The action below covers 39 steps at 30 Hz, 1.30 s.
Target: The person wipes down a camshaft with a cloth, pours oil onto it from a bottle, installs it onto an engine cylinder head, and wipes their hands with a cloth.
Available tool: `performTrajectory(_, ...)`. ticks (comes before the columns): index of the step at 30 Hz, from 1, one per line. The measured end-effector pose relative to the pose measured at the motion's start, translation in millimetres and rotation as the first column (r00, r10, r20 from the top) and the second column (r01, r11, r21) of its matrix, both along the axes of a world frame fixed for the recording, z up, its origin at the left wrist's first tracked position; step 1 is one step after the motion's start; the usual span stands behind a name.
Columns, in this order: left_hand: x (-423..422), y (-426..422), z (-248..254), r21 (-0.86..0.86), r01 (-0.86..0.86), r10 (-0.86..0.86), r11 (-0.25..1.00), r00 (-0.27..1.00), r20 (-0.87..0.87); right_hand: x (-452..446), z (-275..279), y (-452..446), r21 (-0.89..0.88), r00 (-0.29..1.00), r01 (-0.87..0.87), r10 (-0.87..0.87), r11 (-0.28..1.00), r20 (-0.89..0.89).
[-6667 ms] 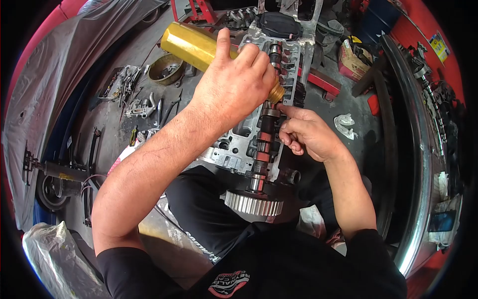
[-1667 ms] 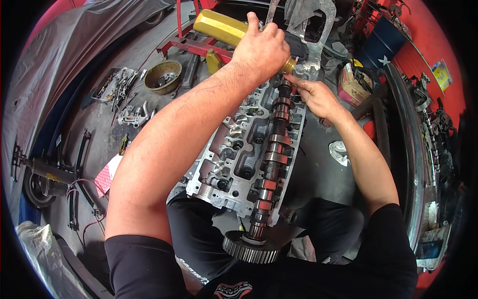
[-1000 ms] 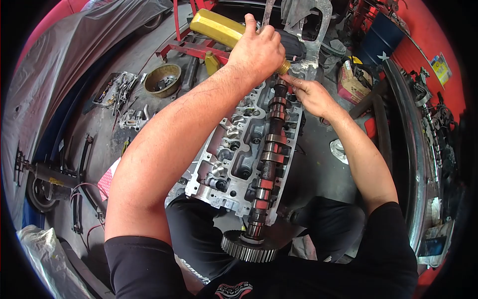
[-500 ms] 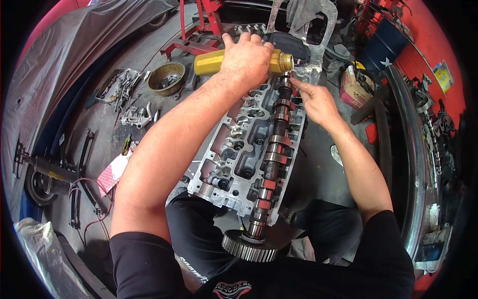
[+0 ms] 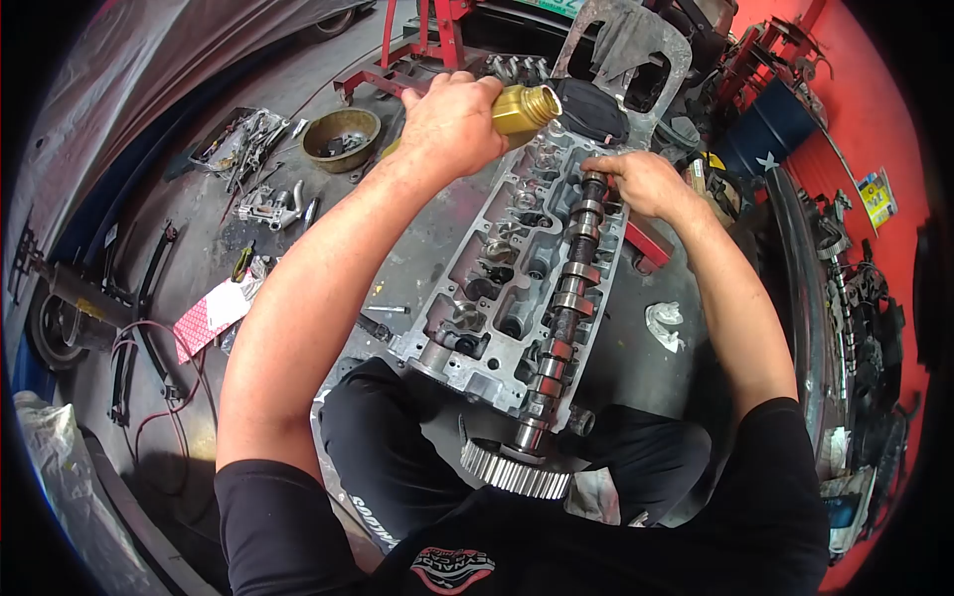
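My left hand [image 5: 453, 124] is wrapped round a yellow oil bottle [image 5: 521, 111], uncapped, its open mouth tilted up to the right beyond the far end of the cylinder head [image 5: 467, 375]. A camshaft [image 5: 571, 290] lies lengthwise along the right side of the head, with a toothed gear [image 5: 515, 471] at its near end between my knees. At the camshaft's far end, my right hand [image 5: 646, 183] has its index finger stretched out and touching the journal. The other fingers of that hand are curled and partly hidden.
On the floor at left are a metal bowl [image 5: 341, 139], a tray of parts [image 5: 240, 139], a metal housing [image 5: 270, 207] and a red-and-white box [image 5: 211, 316]. Beyond the head stands a worn chair [image 5: 664, 62]. A blue drum [image 5: 770, 124] is at right, beside a red wall.
The bottle has swung left, away from the camshaft's end, and its mouth has tipped upward. My right finger stays at the shaft's far end. The whole view has shifted slightly.
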<state>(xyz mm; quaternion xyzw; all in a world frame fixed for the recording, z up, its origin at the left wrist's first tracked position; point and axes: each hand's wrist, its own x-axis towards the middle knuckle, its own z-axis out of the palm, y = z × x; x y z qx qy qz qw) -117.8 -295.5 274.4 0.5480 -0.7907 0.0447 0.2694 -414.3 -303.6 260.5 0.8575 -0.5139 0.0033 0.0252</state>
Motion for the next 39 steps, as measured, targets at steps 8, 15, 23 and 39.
performTrajectory(8,41.7,17.1,11.2,0.022,-0.065,0.067,0.998,0.994,-0.092,4.3,-27.4,37.8,0.75,-0.052,0.033,-0.748,0.661,0.662)
performTrajectory(15,87.1,48.5,3.7,0.019,-0.09,0.092,0.996,0.957,-0.275,-22.3,-36.2,-9.5,0.788,-0.163,-0.541,-0.956,0.294,0.245)
performTrajectory(23,193.7,135.7,-79.7,0.168,-0.259,0.303,0.951,0.681,-0.667,8.2,-18.0,-16.0,0.884,0.149,0.211,-0.908,0.417,0.392)
performTrajectory(39,323.1,387.8,-445.3,0.47,-0.853,0.658,0.226,-0.222,-0.72,14.7,-38.9,-59.5,0.843,0.18,0.421,-0.941,0.336,0.285)
